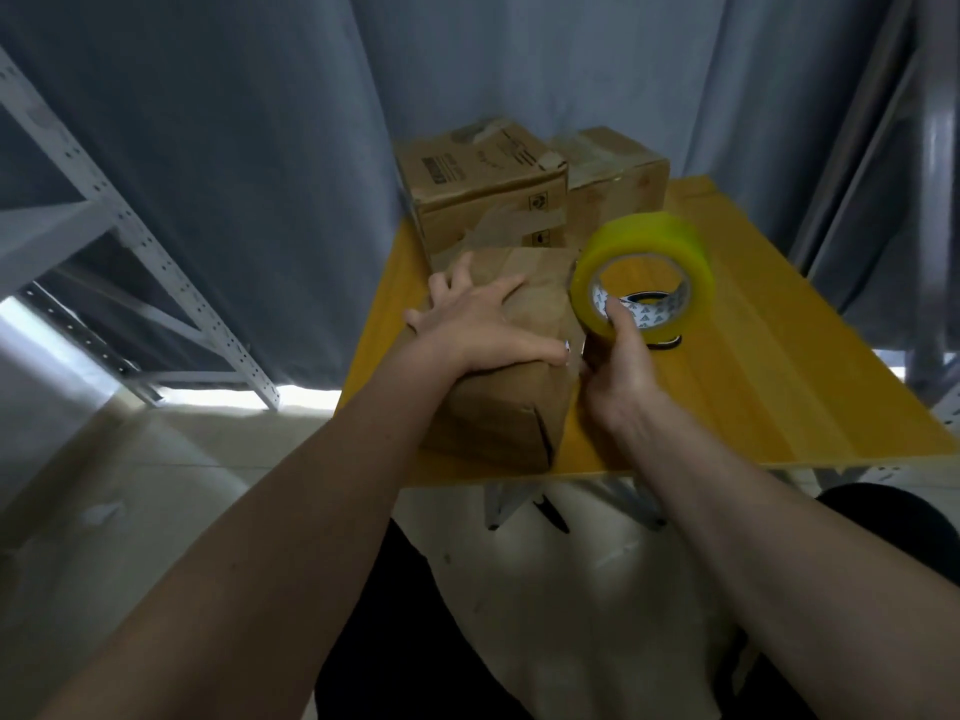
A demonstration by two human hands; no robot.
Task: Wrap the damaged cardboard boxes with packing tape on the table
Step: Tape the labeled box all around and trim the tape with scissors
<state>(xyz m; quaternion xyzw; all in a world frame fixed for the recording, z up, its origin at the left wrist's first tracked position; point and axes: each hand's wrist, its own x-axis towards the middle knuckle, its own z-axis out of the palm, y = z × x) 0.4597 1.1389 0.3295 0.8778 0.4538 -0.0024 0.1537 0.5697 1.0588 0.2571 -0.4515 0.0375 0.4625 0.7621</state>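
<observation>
Here the left hand [480, 324] is pressing flat, fingers spread, on top of the near cardboard box [506, 402] lying on the yellow worktop [779, 366]. Just right of it, the right hand [618, 366] is gripping the yellow tape roll [644, 272], thumb hooked inside its core. Two more boxes [488, 200] are sitting beyond both hands.
</observation>
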